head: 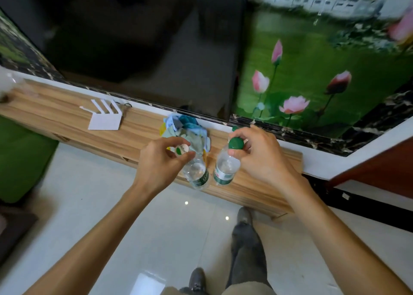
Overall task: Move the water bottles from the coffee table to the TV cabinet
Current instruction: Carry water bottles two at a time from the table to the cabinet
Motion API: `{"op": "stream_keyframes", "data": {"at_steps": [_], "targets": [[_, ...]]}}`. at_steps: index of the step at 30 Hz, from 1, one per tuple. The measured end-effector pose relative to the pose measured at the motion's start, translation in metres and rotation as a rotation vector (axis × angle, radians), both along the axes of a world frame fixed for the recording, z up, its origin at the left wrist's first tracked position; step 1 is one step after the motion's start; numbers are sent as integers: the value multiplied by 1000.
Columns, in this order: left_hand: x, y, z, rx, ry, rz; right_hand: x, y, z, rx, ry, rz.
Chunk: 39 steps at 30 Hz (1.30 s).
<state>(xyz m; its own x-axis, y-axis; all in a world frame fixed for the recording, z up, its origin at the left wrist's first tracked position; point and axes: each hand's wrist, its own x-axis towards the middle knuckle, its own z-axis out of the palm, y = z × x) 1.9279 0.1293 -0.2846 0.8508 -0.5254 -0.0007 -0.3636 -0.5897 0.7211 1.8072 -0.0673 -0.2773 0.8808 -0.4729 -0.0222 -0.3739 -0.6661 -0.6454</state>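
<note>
Wooden cabinet [67, 111], two bottles upright near its front edge.
I see left hand [161, 162] pinching the left bottle [196, 171] at its cap (white), right hand [257, 153] clamped on the right bottle [224, 167].

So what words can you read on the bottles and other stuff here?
White bottle cap under the left hand: some green letters, too blurred to read for sure.
Left bottle: green label, print too small to read.
Right bottle, held at the green cap by the right hand: green and white label with a red strip, not readable.
White router and the cabinet: no words visible.
</note>
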Motion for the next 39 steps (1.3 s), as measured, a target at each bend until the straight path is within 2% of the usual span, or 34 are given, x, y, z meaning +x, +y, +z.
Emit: {"op": "stream_keyframes", "data": {"at_steps": [6,15,22,27,33,39], "targets": [[23,-115,-34,49,155,19,21,-109,-43,52,82,-35],[43,-279,-125,4,571,152,48,-247,-123,183,194,-103],[41,-387,-220,25,713,133,62,-316,-220,251,217,-209],[45,-420,-282,35,842,96,70,-358,-291,293,310,-269],[60,-443,-347,25,1060,179,84,-391,-349,336,391,-308],[67,-465,-385,134,1015,139,96,-394,-396,327,431,-263]]}}
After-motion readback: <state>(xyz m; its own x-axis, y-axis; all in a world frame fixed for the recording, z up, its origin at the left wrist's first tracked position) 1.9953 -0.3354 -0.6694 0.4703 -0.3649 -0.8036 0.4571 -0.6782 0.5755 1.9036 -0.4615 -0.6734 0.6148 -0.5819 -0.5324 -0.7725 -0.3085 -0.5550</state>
